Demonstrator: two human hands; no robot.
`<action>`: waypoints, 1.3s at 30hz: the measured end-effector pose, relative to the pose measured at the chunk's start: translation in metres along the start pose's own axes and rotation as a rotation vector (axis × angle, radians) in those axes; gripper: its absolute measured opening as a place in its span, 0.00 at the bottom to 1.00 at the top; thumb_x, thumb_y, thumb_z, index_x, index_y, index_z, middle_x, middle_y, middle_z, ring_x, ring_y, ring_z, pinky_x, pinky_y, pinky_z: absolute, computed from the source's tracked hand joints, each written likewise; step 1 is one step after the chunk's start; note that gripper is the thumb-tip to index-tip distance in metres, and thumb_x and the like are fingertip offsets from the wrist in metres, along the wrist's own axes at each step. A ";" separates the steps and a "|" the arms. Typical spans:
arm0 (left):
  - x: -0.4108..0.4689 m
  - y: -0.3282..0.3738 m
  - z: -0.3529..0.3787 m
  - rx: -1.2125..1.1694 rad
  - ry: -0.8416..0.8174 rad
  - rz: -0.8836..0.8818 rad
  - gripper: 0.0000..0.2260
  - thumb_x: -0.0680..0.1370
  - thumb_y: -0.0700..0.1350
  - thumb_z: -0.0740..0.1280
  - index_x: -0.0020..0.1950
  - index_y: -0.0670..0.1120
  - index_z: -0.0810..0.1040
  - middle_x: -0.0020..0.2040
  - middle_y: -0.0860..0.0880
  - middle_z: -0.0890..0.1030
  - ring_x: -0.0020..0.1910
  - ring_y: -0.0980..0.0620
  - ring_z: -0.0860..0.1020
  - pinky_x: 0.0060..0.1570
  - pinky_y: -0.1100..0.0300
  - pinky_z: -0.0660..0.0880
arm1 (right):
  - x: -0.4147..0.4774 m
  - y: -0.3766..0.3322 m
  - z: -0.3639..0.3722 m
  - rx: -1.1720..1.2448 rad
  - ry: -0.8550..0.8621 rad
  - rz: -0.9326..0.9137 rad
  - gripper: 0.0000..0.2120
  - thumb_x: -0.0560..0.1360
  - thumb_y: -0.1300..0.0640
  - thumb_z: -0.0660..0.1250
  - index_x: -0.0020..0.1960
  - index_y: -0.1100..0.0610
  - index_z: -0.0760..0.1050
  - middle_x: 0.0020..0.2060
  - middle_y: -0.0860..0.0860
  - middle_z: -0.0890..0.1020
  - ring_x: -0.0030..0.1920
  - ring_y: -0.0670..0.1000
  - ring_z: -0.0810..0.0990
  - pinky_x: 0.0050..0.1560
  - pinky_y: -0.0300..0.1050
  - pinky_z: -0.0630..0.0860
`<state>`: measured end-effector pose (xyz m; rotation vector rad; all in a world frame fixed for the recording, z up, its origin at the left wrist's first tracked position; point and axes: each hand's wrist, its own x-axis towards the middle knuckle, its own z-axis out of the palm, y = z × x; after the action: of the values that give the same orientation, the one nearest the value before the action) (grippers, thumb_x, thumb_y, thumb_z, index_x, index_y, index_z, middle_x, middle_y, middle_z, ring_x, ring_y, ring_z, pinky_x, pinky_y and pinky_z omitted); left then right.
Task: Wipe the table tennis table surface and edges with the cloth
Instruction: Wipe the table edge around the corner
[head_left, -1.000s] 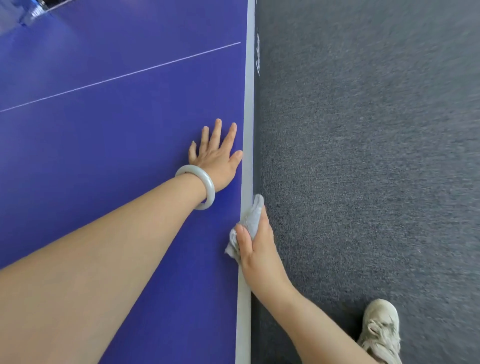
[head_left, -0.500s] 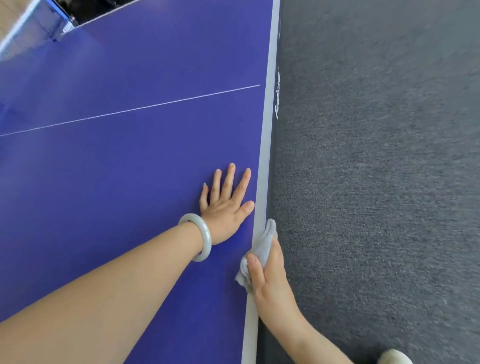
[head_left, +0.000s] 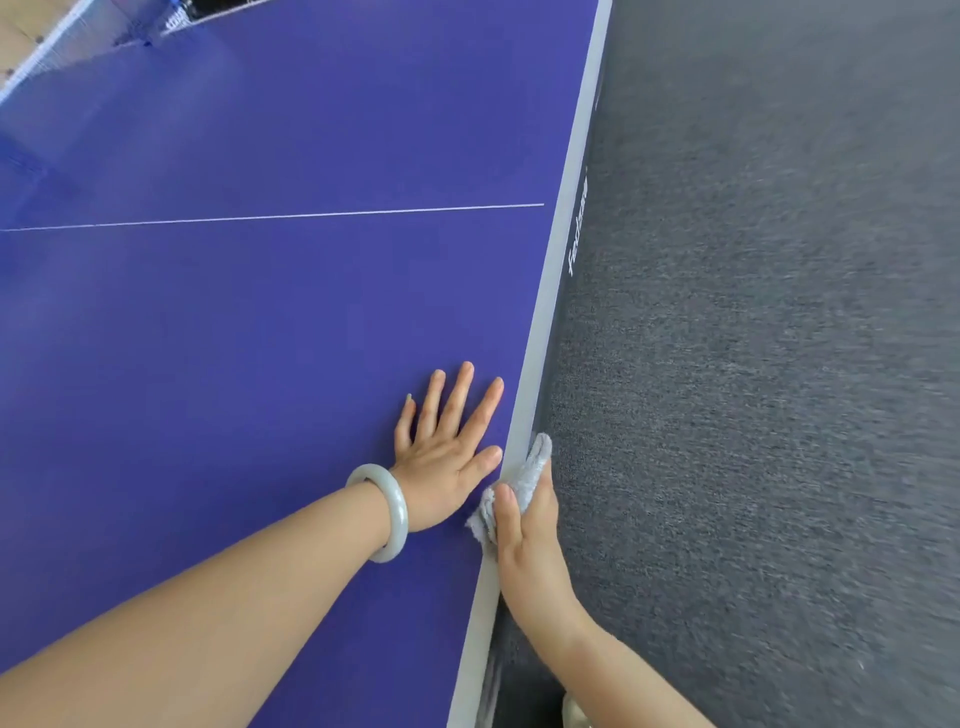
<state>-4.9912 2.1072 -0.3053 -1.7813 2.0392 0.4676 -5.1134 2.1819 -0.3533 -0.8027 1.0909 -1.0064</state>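
R hand (head_left: 524, 540) pinches cloth (head_left: 522, 480) vs desk (head_left: 260, 322) edge to wipe; L hand (head_left: 447, 457) spread flat, bracing.

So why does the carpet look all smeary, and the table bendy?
Head view: the carpet is streaked with motion blur, worst at the right; the wide-angle lens curves the table edge; soft daylight glare lightens the far tabletop; both hands stay fairly sharp.

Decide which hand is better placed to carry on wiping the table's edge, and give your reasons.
The right hand: it grips the cloth against the table's grey edge. The left hand lies flat and empty on the blue surface.
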 end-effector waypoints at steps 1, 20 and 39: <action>0.000 0.000 0.000 0.015 0.005 -0.002 0.29 0.84 0.57 0.45 0.66 0.67 0.20 0.68 0.60 0.18 0.71 0.52 0.21 0.72 0.47 0.28 | 0.011 -0.005 0.000 0.004 0.006 0.023 0.29 0.84 0.46 0.57 0.79 0.36 0.45 0.72 0.47 0.62 0.72 0.47 0.66 0.67 0.50 0.74; 0.011 0.006 -0.041 -0.166 0.340 0.026 0.20 0.79 0.51 0.53 0.70 0.53 0.72 0.72 0.49 0.67 0.71 0.45 0.67 0.69 0.46 0.63 | 0.129 -0.059 -0.020 -0.264 0.084 0.121 0.29 0.83 0.44 0.56 0.80 0.43 0.47 0.61 0.49 0.67 0.50 0.27 0.70 0.56 0.39 0.65; 0.212 0.000 -0.109 -0.027 0.099 -0.032 0.27 0.83 0.59 0.44 0.66 0.65 0.22 0.76 0.56 0.26 0.76 0.49 0.28 0.75 0.44 0.34 | 0.236 -0.093 -0.034 -0.236 0.158 0.014 0.31 0.83 0.47 0.58 0.81 0.50 0.49 0.70 0.61 0.68 0.63 0.62 0.74 0.66 0.61 0.72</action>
<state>-5.0239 1.8711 -0.3160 -1.8853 2.0756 0.4074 -5.1370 1.9267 -0.3561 -0.9150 1.3673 -0.9521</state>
